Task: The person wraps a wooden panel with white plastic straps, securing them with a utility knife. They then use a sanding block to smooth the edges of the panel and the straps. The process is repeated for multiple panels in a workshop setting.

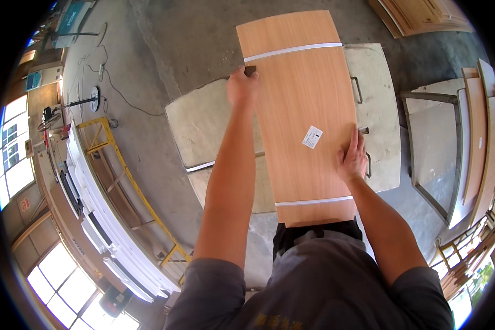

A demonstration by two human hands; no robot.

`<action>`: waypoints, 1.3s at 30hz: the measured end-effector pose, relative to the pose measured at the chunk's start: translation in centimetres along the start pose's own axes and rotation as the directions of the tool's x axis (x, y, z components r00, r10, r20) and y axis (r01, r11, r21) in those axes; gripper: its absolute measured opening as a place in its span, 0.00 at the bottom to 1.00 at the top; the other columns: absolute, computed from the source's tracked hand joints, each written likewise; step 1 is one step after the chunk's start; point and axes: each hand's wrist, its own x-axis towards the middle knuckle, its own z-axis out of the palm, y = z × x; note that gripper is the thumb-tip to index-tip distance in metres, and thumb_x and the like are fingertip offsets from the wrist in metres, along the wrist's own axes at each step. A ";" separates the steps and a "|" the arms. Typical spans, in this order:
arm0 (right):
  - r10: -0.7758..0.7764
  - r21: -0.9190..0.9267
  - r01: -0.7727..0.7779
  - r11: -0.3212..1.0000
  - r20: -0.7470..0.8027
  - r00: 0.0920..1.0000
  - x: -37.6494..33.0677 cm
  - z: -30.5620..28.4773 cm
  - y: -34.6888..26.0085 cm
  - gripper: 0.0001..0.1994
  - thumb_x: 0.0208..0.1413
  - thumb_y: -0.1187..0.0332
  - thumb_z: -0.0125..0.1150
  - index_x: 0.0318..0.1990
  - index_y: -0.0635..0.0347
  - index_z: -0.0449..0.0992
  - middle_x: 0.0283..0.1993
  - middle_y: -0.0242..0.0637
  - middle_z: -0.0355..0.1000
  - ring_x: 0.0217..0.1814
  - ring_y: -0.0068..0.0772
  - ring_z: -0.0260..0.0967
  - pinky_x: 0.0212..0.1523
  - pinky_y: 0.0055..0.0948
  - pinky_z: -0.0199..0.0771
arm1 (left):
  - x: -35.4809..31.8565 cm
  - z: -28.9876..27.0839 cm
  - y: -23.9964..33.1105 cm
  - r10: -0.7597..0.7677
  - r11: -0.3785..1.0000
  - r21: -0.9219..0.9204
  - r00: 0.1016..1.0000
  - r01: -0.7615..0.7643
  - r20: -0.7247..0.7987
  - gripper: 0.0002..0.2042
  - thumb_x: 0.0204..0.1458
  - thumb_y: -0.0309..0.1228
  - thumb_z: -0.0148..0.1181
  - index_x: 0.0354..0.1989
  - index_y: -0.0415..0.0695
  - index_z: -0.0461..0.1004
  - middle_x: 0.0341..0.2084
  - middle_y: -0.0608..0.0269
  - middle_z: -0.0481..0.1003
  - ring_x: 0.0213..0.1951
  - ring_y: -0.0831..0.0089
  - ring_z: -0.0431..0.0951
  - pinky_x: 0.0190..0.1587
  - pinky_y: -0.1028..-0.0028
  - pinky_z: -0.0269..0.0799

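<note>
A long light-brown wooden panel (305,88), bound by two white straps and bearing a white label (312,137), lies in front of me with its near end at my waist. My left hand (241,87) is at the panel's left edge, near the far strap. Its thumb and fingers are closed on a small dark brown piece (250,70) against that edge. Over the right edge, nearer to me, my right hand (353,159) rests with its fingers stretched out flat along the panel. A small metallic thing (364,131) shows beside those fingertips.
Beneath the panel is a worn pale table (201,124) with metal handles (357,89) on its right part. A yellow metal frame (127,170) and stacked white boards (113,242) stand at left. More wooden boards (481,137) lean at right. A cable (129,104) crosses the floor.
</note>
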 end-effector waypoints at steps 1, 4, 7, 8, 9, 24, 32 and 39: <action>0.007 -0.008 -0.007 1.000 0.001 1.000 -0.2 0.2 0.1 0.43 0.56 0.65 0.58 0.77 0.52 0.41 0.73 0.50 0.54 0.68 0.60 0.61 0.58 0.51 0.73 | -1.0 0.1 -0.4 0.024 0.999 0.025 1.000 -0.024 0.005 0.24 0.51 0.38 0.66 0.57 0.43 0.77 0.45 0.51 0.81 0.48 0.55 0.82 0.50 0.60 0.77; 0.016 -0.012 -0.017 1.000 -0.014 1.000 -0.1 0.3 0.5 0.44 0.56 0.65 0.58 0.77 0.52 0.41 0.73 0.50 0.54 0.68 0.60 0.61 0.58 0.52 0.73 | -5.1 1.0 -1.9 0.048 0.999 0.015 0.997 -0.047 -0.058 0.24 0.50 0.39 0.67 0.55 0.44 0.78 0.44 0.50 0.82 0.47 0.55 0.83 0.50 0.61 0.77; 0.007 0.008 -0.007 1.000 -0.015 1.000 -0.4 0.5 0.6 0.44 0.56 0.65 0.59 0.77 0.51 0.41 0.73 0.50 0.54 0.68 0.60 0.61 0.58 0.52 0.73 | -4.4 0.9 -2.1 0.012 1.000 -0.020 0.999 -0.013 -0.041 0.22 0.52 0.39 0.65 0.54 0.42 0.78 0.47 0.49 0.80 0.51 0.53 0.80 0.52 0.58 0.77; 0.012 0.007 -0.012 1.000 -0.008 1.000 -0.4 0.3 0.3 0.44 0.56 0.65 0.59 0.77 0.50 0.41 0.73 0.50 0.54 0.68 0.60 0.61 0.58 0.52 0.73 | -2.6 0.8 -1.7 0.052 0.998 -0.032 0.997 -0.054 -0.056 0.21 0.52 0.39 0.66 0.52 0.42 0.78 0.47 0.50 0.81 0.51 0.52 0.80 0.52 0.58 0.77; 0.019 0.007 -0.019 1.000 -0.001 1.000 -0.2 0.1 0.0 0.44 0.56 0.65 0.59 0.77 0.50 0.41 0.73 0.50 0.54 0.68 0.60 0.61 0.58 0.52 0.73 | -0.8 0.6 -1.1 0.092 0.995 -0.042 0.993 -0.096 -0.071 0.20 0.51 0.39 0.66 0.51 0.42 0.79 0.46 0.50 0.81 0.50 0.52 0.81 0.51 0.58 0.78; 0.040 -0.028 -0.040 0.999 0.001 0.999 0.0 1.0 0.9 0.41 0.59 0.58 0.56 0.77 0.45 0.41 0.72 0.43 0.55 0.69 0.52 0.62 0.56 0.49 0.76 | -29.9 2.8 -15.1 0.027 0.999 -0.029 0.992 -0.024 0.122 0.26 0.51 0.34 0.66 0.61 0.45 0.73 0.41 0.48 0.81 0.43 0.51 0.82 0.46 0.58 0.76; 0.006 0.139 -0.015 0.990 0.070 0.998 0.1 0.4 1.0 0.41 0.62 0.59 0.56 0.77 0.51 0.39 0.74 0.49 0.50 0.72 0.57 0.56 0.65 0.48 0.67 | -36.9 0.3 -24.3 -0.135 0.990 0.038 0.987 0.132 0.083 0.36 0.45 0.27 0.71 0.66 0.44 0.65 0.56 0.49 0.70 0.52 0.51 0.76 0.51 0.57 0.75; 0.333 0.365 -0.273 0.890 -0.114 0.936 -15.1 -0.4 9.8 0.44 0.61 0.58 0.64 0.74 0.69 0.44 0.75 0.61 0.43 0.77 0.59 0.45 0.73 0.49 0.51 | -24.1 1.7 -23.7 0.218 0.959 0.213 0.967 -0.188 -0.130 0.39 0.52 0.37 0.66 0.71 0.42 0.56 0.69 0.48 0.59 0.69 0.47 0.56 0.70 0.49 0.53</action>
